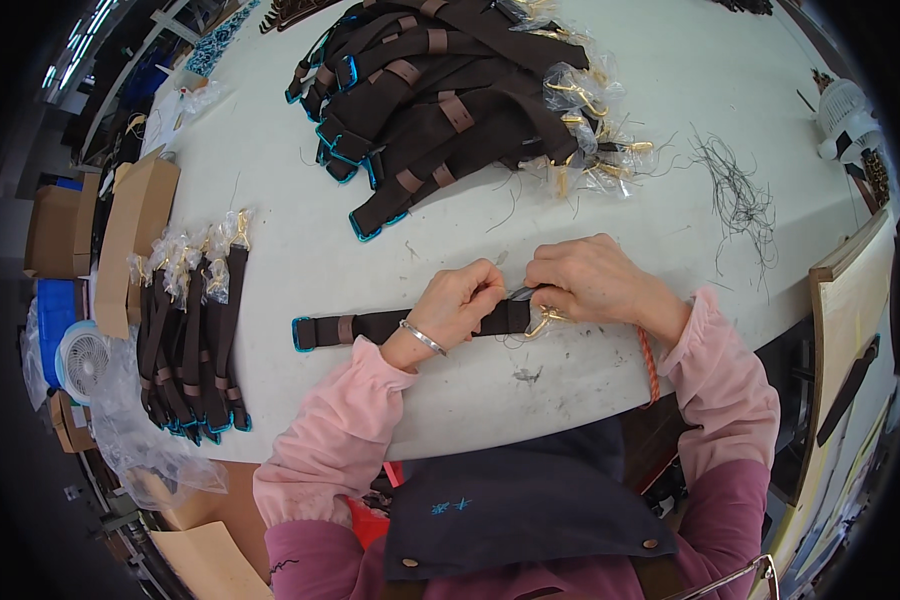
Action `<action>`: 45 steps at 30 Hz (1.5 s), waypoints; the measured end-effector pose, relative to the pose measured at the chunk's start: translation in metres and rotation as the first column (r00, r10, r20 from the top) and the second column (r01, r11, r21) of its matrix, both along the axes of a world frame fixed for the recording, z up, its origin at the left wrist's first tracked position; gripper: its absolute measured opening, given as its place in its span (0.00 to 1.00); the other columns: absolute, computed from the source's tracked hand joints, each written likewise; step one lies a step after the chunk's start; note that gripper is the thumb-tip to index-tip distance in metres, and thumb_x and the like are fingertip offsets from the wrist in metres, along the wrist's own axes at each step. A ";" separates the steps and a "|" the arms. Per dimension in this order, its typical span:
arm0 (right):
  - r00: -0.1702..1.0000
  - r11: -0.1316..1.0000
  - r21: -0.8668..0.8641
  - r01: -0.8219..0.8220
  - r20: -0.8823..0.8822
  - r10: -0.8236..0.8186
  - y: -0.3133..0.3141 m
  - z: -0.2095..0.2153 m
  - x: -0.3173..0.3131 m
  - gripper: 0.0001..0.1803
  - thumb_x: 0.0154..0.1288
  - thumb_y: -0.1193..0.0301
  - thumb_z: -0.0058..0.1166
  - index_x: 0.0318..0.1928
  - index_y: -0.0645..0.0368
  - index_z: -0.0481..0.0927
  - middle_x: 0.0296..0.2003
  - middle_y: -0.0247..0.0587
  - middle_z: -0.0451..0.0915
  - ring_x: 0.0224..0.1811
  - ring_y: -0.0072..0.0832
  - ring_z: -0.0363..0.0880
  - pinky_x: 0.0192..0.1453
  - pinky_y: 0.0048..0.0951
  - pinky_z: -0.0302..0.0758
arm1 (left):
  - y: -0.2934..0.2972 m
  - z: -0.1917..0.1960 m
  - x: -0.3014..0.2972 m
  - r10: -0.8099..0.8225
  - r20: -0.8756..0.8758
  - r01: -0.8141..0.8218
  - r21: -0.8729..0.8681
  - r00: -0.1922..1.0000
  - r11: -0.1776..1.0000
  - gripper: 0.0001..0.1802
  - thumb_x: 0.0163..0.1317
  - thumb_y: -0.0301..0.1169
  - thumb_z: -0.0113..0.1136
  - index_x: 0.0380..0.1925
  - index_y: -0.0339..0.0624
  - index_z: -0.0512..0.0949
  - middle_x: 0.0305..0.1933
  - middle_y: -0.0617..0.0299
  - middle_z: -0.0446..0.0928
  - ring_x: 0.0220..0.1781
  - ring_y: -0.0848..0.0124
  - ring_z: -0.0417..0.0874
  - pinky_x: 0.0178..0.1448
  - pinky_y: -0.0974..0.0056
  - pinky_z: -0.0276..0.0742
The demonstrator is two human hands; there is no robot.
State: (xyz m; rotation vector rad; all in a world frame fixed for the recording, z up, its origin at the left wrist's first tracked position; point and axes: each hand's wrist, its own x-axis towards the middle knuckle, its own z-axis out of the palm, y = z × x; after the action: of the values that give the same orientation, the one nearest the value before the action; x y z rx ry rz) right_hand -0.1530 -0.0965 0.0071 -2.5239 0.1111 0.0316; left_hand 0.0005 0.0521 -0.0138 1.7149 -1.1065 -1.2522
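A dark brown strap [380, 325] lies crosswise on the table in front of me. It has a blue buckle [303, 334] at its left end, a brown keeper loop and a gold hook [543, 321] at its right end. My left hand [455, 308] rests over the strap with thumb and forefinger pinched near the hook end; what they pinch is too small to make out. Just right of it, my right hand [588, 278] is closed around a small grey blade-like tool [520, 294], mostly hidden by the fingers. An orange-red cord [650, 365] hangs beside my right wrist.
A large pile of similar straps [440, 100] with plastic-wrapped gold hooks lies at the far side. Several more straps [192, 350] lie at the left. Loose dark threads [740, 200] tangle at the right. Cardboard boxes [135, 230] and a fan [85, 360] stand beyond the left edge.
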 end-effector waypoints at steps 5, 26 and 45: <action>0.999 0.999 0.048 -0.022 -0.026 0.023 0.000 0.001 0.002 0.09 0.51 0.66 0.59 0.29 0.57 0.75 0.28 0.34 0.76 0.33 0.35 0.76 0.35 0.36 0.69 | 0.000 0.000 0.000 0.017 0.007 -0.017 0.004 1.000 1.000 0.08 0.61 0.30 0.50 0.28 0.36 0.70 0.16 0.65 0.68 0.13 0.78 0.72 0.15 0.72 0.68; 0.992 0.990 -0.080 0.115 0.065 -0.110 0.009 -0.006 0.000 0.08 0.52 0.68 0.58 0.30 0.56 0.75 0.27 0.35 0.74 0.29 0.34 0.75 0.30 0.34 0.69 | -0.003 0.001 0.002 0.036 0.008 -0.036 0.050 0.999 0.998 0.08 0.60 0.29 0.51 0.27 0.35 0.71 0.17 0.64 0.70 0.15 0.77 0.76 0.16 0.72 0.72; 0.896 0.908 -0.182 0.377 0.321 -0.307 0.020 0.002 -0.067 0.12 0.50 0.68 0.60 0.36 0.54 0.75 0.29 0.34 0.72 0.30 0.30 0.75 0.29 0.31 0.71 | -0.038 0.003 0.001 -0.383 0.390 0.498 -0.255 0.838 0.829 0.13 0.49 0.20 0.60 0.36 0.38 0.73 0.33 0.61 0.70 0.31 0.70 0.73 0.34 0.67 0.70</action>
State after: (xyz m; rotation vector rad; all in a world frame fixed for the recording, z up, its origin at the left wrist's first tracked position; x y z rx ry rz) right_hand -0.2198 -0.0764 0.0090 -2.6782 0.4704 -0.5193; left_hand 0.0016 0.0138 -0.0105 1.4584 -1.8967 -0.9659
